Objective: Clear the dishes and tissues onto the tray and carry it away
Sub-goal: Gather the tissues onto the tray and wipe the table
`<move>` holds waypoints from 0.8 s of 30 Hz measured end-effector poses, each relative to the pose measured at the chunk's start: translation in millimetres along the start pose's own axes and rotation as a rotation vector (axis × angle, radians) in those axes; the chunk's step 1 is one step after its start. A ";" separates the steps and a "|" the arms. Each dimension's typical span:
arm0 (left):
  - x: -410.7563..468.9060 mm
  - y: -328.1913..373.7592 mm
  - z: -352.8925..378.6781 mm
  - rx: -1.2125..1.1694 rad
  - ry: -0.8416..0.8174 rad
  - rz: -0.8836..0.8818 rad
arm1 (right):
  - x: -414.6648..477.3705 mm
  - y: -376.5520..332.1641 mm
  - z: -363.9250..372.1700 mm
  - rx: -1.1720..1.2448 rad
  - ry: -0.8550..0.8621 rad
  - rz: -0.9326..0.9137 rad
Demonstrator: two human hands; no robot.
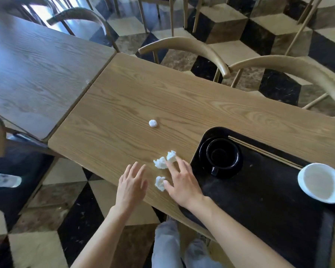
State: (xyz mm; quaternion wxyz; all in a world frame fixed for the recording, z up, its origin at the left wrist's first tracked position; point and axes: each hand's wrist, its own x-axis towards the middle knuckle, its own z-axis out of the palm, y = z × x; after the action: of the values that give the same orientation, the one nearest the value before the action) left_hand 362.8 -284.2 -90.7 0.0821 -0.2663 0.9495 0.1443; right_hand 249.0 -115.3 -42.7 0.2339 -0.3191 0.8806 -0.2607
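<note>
Light wood-grain table (162, 97), darker table (37, 64) butted against left edge. On it: black tray (259, 200) at right, three crumpled tissues (161, 163) clustered near front edge, small tissue ball (153, 123) mid-table, apart.

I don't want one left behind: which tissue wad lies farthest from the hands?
The small round tissue wad, alone mid-table. The other three tissue wads cluster by the right hand.

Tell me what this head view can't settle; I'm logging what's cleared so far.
- Black tray: far right end cut off by the frame edge.
- Black cup: inside too dark to show any contents.
- Tissue wad: right hand fingers cover its edge; grip unclear.
- Lone tissue ball: small, detail unreadable.
</note>
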 end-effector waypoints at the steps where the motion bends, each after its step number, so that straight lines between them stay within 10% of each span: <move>1: 1.8 -6.8 6.5 0.073 -0.039 0.020 | 10.5 -6.9 6.5 -0.059 -0.036 0.004; 8: -3.2 -20.0 33.8 0.125 -0.098 0.058 | 56.4 -19.0 51.0 -0.453 -0.322 -0.024; 24: -0.6 7.9 22.9 0.007 -0.109 0.143 | -27.4 23.6 16.8 0.214 0.305 0.154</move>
State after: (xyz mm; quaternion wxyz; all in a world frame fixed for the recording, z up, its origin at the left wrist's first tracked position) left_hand 360.9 -270.2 -110.3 0.1243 -0.1894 0.9607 0.1607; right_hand 267.2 -86.2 -63.0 0.1494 -0.1810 0.8950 -0.3794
